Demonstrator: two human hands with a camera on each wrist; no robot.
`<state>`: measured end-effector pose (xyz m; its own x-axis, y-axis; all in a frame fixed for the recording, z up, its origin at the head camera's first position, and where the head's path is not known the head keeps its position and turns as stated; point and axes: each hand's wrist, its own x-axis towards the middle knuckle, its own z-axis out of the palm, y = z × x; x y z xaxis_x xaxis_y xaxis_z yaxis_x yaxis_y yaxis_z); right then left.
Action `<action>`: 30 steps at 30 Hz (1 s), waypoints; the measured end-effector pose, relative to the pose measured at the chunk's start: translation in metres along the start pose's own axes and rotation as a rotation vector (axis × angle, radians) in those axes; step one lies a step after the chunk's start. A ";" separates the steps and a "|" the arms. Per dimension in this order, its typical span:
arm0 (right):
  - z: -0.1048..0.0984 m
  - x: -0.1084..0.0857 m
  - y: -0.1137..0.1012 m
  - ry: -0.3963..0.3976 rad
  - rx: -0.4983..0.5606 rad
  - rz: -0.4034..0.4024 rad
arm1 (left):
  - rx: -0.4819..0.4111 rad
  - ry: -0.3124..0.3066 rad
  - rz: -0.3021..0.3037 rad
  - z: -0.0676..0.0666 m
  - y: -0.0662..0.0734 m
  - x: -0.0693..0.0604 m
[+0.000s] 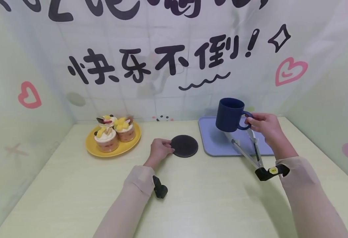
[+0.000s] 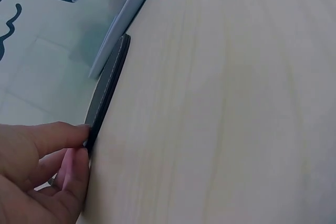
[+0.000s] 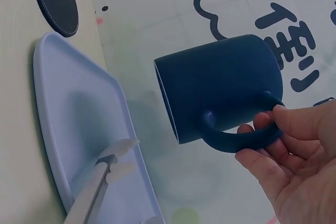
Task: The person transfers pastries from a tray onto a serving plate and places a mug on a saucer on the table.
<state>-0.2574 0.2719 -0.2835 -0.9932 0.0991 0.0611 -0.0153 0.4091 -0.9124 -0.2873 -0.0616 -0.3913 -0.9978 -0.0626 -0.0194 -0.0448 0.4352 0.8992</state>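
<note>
A dark blue mug (image 1: 228, 115) is held up over the blue tray (image 1: 211, 145) by my right hand (image 1: 266, 127), whose fingers and thumb grip its handle (image 3: 239, 141). The mug is upright and apart from the tray. Further left, my left hand (image 1: 159, 150) pinches the near-left edge of a round black coaster (image 1: 184, 146) between thumb and fingers. In the left wrist view the stitched rim of the coaster (image 2: 107, 85) shows edge-on, at or very near the tabletop. Metal tongs (image 1: 246, 156) lie across the tray's front edge, partly behind my right wrist.
On the left, a yellow plate (image 1: 90, 148) carries three dessert cups (image 1: 106, 140) topped with cream and fruit. Behind the pale wooden table (image 1: 191, 198) stands a printed wall sheet (image 1: 150, 96), and side panels close in both ends.
</note>
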 end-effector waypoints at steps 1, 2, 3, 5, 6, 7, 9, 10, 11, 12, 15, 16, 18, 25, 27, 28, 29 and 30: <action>0.001 0.000 0.000 -0.006 0.001 -0.006 | -0.003 0.003 -0.003 0.000 0.000 0.000; 0.003 0.000 0.000 -0.013 0.004 -0.012 | -0.007 0.006 -0.006 0.000 0.000 0.000; 0.005 0.000 0.000 -0.018 0.003 -0.015 | -0.009 0.008 -0.008 0.000 0.000 0.001; 0.009 0.001 -0.001 -0.031 0.010 -0.024 | -0.010 0.012 -0.010 0.000 0.000 0.001; 0.012 0.001 0.000 -0.040 0.014 -0.025 | -0.014 0.013 -0.011 0.000 0.000 0.001; 0.014 0.001 0.000 -0.052 0.019 -0.026 | -0.017 0.015 -0.013 0.000 0.000 0.001; 0.019 0.002 0.000 -0.079 0.035 -0.025 | -0.029 0.015 -0.018 0.000 0.000 0.001; 0.021 0.002 0.000 -0.092 0.047 -0.025 | -0.037 0.016 -0.020 0.000 0.000 0.001; 0.024 0.002 0.000 -0.102 0.056 -0.024 | -0.043 0.016 -0.021 0.000 -0.001 0.001; 0.026 0.001 0.000 -0.108 0.058 -0.022 | -0.048 0.015 -0.023 0.000 -0.001 0.001; 0.035 0.001 -0.002 -0.114 0.065 -0.020 | -0.055 0.014 -0.026 -0.001 -0.001 0.001; 0.038 0.001 -0.004 -0.114 0.069 -0.020 | -0.055 0.015 -0.024 -0.001 -0.001 0.001; 0.044 0.002 -0.006 -0.118 0.068 -0.017 | -0.053 0.017 -0.026 -0.002 -0.001 0.000; 0.064 0.007 -0.010 -0.146 0.092 -0.037 | -0.044 0.020 -0.025 -0.002 0.000 -0.001; 0.069 0.007 -0.010 -0.147 0.060 -0.039 | -0.046 0.017 -0.023 -0.001 0.000 -0.002; 0.072 0.007 -0.009 -0.146 0.048 -0.039 | -0.047 0.016 -0.021 -0.001 0.001 -0.002; 0.075 0.007 -0.009 -0.147 0.039 -0.039 | -0.048 0.015 -0.021 -0.001 0.001 -0.002; 0.077 0.007 -0.008 -0.150 0.030 -0.032 | -0.051 0.016 -0.022 -0.001 0.002 -0.003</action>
<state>-0.2731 0.1990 -0.3067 -0.9982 -0.0513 0.0306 -0.0480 0.3827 -0.9226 -0.2848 -0.0619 -0.3888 -0.9958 -0.0859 -0.0330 -0.0640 0.3875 0.9196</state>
